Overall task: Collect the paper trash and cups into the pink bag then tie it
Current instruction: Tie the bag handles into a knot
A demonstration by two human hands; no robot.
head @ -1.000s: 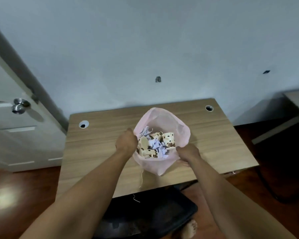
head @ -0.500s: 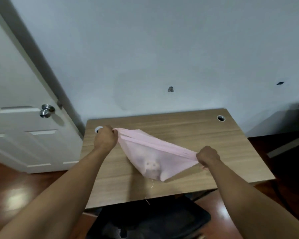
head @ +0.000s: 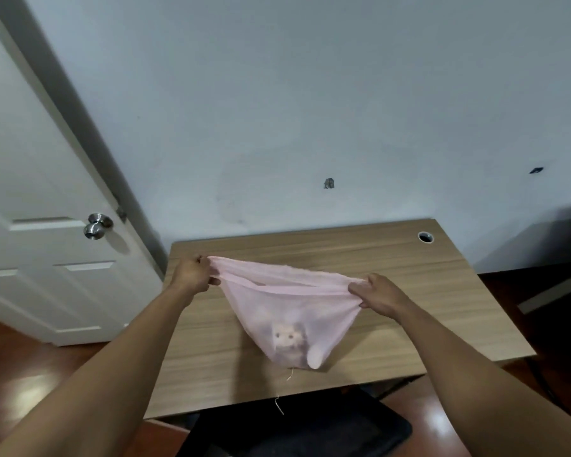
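Note:
A thin pink bag [head: 277, 301] hangs over the wooden desk [head: 409, 291], its mouth stretched flat between my two hands. My left hand [head: 193, 273] pinches the left end of the mouth. My right hand [head: 378, 293] grips the right end. Spotted cups and crumpled paper [head: 289, 338] show faintly through the fabric at the sagging bottom, which rests on or just above the desk. A loose thread [head: 289, 376] dangles from the bag's lowest point.
The desk stands against a pale wall, with a cable hole [head: 425, 237] at its back right. A white door with a metal knob [head: 96, 225] is at the left. A black chair seat [head: 310, 430] sits below the desk's near edge.
The bag's mouth was open with cups and paper showing; my hands pulled apart and stretched it shut. Since half a second ago the hands keep the stretch, the right one slightly nearer.

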